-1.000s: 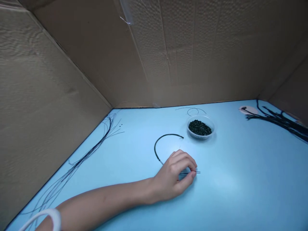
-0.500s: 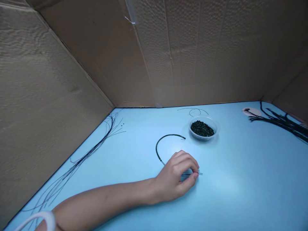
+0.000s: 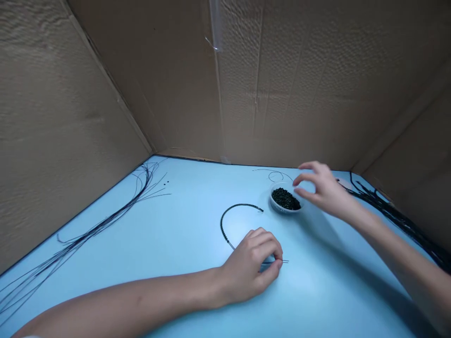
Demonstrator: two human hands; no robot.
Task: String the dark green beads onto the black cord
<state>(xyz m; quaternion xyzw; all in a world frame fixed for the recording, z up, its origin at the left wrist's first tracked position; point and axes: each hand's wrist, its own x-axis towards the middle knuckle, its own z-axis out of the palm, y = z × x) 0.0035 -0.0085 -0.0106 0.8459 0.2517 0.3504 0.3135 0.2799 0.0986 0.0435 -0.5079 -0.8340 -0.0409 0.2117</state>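
Note:
My left hand point(image 3: 252, 267) pinches the thin dark wire point(image 3: 285, 261) of a beaded strand between thumb and fingertips, and two wire ends stick out to the right. The dark beaded part point(image 3: 221, 223) curves away behind the hand in an arc on the blue table; the stretch under my palm is hidden. My right hand point(image 3: 321, 188) hovers at the right rim of a clear plastic bowl point(image 3: 276, 208), thumb and fingers spread, with nothing seen between them. Small dark green beads point(image 3: 284, 199) lie in a heap inside the bowl.
A bundle of loose dark wires point(image 3: 116, 216) stretches along the left side of the table. Behind the bowl lies a looped wire point(image 3: 276, 176). Finished-looking dark strands point(image 3: 384, 204) are piled at the right. Cardboard walls point(image 3: 183, 94) enclose the back and sides.
My right hand has come into view from the right and reached the bowl of beads. The left hand keeps its pinch on the wire. The view has shifted slightly.

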